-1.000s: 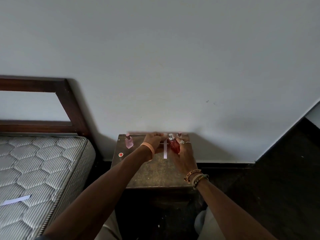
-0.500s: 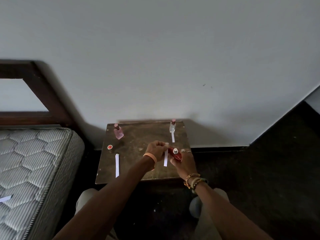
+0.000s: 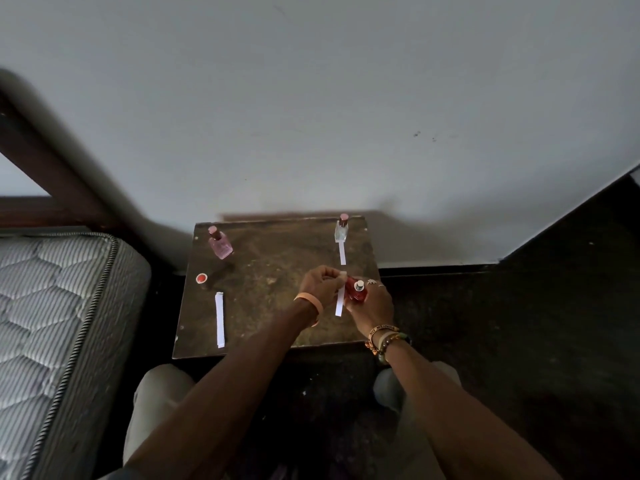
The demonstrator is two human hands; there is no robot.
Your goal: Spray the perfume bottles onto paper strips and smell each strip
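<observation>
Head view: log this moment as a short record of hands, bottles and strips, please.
left hand: pinches top of a paper strip
right hand: grips red perfume bottle, uncapped, beside that strip
pink bottle: upright, far left of table
clear bottle: upright, far right; second strip lying before it
red cap: on table, left side
third strip: flat, near left

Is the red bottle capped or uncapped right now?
Uncapped: the red bottle in the right hand shows a bare silver nozzle; a red cap lies apart on the table.
</observation>
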